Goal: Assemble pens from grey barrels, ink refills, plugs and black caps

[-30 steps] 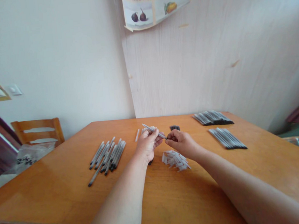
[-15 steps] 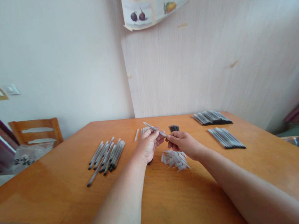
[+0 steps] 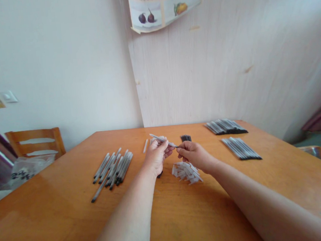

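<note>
Pinched by the left hand (image 3: 155,157), a slim, translucent plastic pen (image 3: 157,137) has its seemingly dark end pinched by the right hand (image 3: 195,155).

Downward-forward view from the head

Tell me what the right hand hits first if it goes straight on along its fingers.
Right hand: likely the left hand's fingertips, or the end of the slim tube they hold. Depth is unclear in this single view.
</note>
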`<control>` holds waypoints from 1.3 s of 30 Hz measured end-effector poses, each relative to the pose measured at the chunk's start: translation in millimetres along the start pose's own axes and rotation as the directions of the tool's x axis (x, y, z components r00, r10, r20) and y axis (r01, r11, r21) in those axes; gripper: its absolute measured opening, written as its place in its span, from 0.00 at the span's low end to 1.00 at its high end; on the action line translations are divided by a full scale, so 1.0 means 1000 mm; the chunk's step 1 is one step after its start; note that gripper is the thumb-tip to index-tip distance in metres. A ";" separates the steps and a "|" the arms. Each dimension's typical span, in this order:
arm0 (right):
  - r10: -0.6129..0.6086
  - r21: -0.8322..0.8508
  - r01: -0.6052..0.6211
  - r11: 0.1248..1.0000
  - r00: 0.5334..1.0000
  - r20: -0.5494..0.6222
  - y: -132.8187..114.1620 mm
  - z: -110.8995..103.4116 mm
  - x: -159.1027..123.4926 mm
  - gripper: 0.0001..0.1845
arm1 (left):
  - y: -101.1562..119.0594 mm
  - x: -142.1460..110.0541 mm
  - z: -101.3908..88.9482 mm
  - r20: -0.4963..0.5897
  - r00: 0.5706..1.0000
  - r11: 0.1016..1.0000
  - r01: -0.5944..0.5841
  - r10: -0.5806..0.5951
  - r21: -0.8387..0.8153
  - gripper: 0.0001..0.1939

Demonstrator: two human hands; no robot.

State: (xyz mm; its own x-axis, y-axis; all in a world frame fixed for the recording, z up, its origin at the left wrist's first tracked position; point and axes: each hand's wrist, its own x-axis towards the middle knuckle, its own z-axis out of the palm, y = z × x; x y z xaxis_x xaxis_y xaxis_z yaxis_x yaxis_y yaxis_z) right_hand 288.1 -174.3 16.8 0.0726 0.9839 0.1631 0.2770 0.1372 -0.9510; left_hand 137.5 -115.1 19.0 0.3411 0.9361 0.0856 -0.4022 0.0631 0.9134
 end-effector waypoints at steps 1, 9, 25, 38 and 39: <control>-0.001 0.011 0.001 1.000 1.000 -0.011 0.000 0.000 0.000 0.12 | 0.000 0.000 0.000 0.001 1.000 1.000 -0.001 0.001 0.000 0.13; -0.025 0.051 0.025 0.998 1.000 0.002 0.000 -0.001 0.001 0.14 | -0.002 0.000 0.000 0.004 1.000 1.000 0.009 -0.009 -0.001 0.12; 0.024 0.080 -0.026 0.996 0.999 0.021 0.001 -0.003 0.001 0.15 | -0.001 -0.002 0.003 -0.028 0.999 1.000 0.026 -0.025 0.010 0.11; -0.017 0.025 0.017 1.000 1.000 0.007 0.004 -0.005 0.002 0.10 | 0.000 0.002 -0.002 -0.072 0.995 0.997 0.062 -0.065 -0.042 0.11; -0.017 0.013 0.017 1.000 1.000 0.013 0.005 -0.005 0.002 0.10 | 0.001 0.003 -0.003 -0.079 0.995 0.997 0.059 -0.063 -0.051 0.10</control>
State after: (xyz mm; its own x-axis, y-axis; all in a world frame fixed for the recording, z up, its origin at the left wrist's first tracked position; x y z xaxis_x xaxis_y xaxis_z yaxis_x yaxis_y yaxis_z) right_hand 294.6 -171.8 13.7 0.0558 0.9828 0.1760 0.2656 0.1553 -0.9515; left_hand 135.0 -111.3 18.9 0.2980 0.9546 -0.0036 -0.4242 0.1358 0.8953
